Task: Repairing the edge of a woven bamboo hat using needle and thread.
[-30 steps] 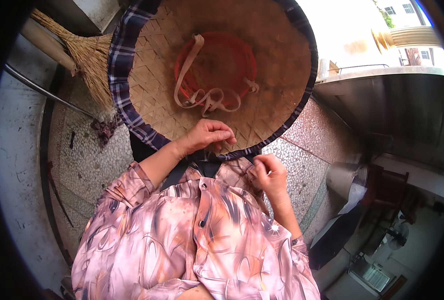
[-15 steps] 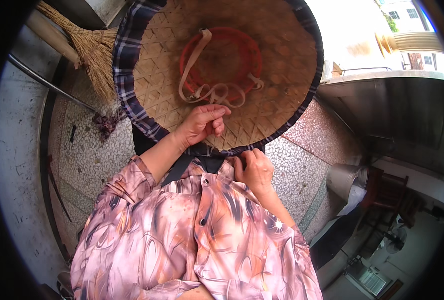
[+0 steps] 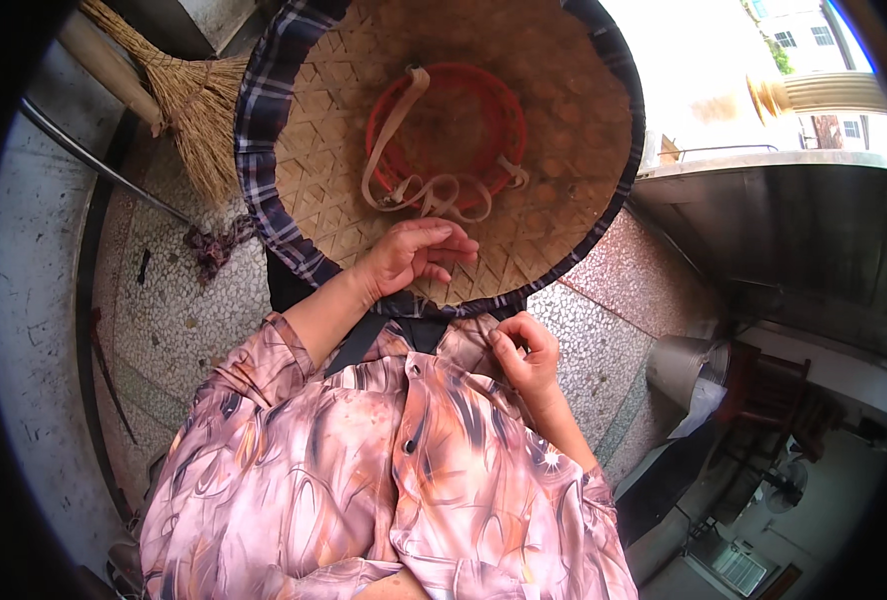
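A wide woven bamboo hat (image 3: 324, 150) lies upturned in front of me, its hollow side showing. Dark plaid cloth (image 3: 260, 140) binds its rim. Fixed in its middle is a red plastic ring (image 3: 514, 110), with a pale strap (image 3: 389, 130) looped across it. My left hand (image 3: 419, 255) is over the near inside of the hat, fingers loosely bent and apart, with nothing visible in them. Just below the near right rim, off the hat, my right hand (image 3: 526, 350) has its fingers curled and thumb drawn in. Whatever it pinches is too small to see.
A straw broom (image 3: 199, 115) leans at the left beside a metal rod (image 3: 104, 170). A dark mop-like bundle (image 3: 214, 248) lies on the speckled floor (image 3: 179, 310). To the right stand a metal bucket (image 3: 679, 368), a wooden chair (image 3: 764, 390) and a dark metal counter (image 3: 794, 230).
My right hand has drawn away from the hat's rim, a little right and toward me. The left hand's fingers have loosened and spread. The hat has shifted slightly.
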A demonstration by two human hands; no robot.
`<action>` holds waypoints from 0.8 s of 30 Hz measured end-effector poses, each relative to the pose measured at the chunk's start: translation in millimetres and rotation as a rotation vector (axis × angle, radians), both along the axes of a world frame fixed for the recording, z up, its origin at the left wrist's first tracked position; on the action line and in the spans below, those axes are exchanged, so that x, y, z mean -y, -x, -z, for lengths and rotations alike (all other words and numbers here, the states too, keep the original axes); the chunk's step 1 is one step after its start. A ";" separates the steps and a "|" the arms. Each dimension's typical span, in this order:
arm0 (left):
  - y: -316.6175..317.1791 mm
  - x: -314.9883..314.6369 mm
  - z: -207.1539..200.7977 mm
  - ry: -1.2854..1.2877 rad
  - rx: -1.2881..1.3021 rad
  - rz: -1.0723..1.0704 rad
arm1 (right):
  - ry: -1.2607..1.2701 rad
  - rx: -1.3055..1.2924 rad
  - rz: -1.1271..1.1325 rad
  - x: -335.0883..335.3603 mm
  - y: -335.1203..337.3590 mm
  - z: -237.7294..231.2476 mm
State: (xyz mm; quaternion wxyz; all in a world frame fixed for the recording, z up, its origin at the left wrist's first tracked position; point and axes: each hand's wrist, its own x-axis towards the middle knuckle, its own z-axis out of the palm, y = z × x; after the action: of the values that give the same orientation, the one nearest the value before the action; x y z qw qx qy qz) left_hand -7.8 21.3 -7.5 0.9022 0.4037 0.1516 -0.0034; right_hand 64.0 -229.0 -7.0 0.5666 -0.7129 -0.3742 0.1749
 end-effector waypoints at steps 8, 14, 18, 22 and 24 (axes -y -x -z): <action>1.0 -4.4 1.4 0.123 0.026 0.021 | -0.059 0.314 -0.043 -10.9 1.1 -4.7; 3.7 -6.9 2.9 0.247 0.064 0.031 | 0.022 0.560 -0.032 -16.5 -8.4 -8.0; 1.0 -12.9 7.5 0.224 0.096 0.036 | 0.107 0.723 -0.139 -19.5 -3.1 9.3; 2.2 -16.9 10.0 0.214 0.074 0.018 | 0.103 0.798 -0.139 -30.8 -3.5 11.3; 2.8 -17.8 10.0 0.216 0.076 0.018 | 0.145 0.832 -0.159 -37.3 -5.8 7.1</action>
State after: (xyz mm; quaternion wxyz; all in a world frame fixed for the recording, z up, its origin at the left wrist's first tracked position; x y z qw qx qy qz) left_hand -10.5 39.1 -17.5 0.9456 0.3052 0.1123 -0.0124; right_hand 69.8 -191.7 -14.1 0.3008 -0.7296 -0.6114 -0.0584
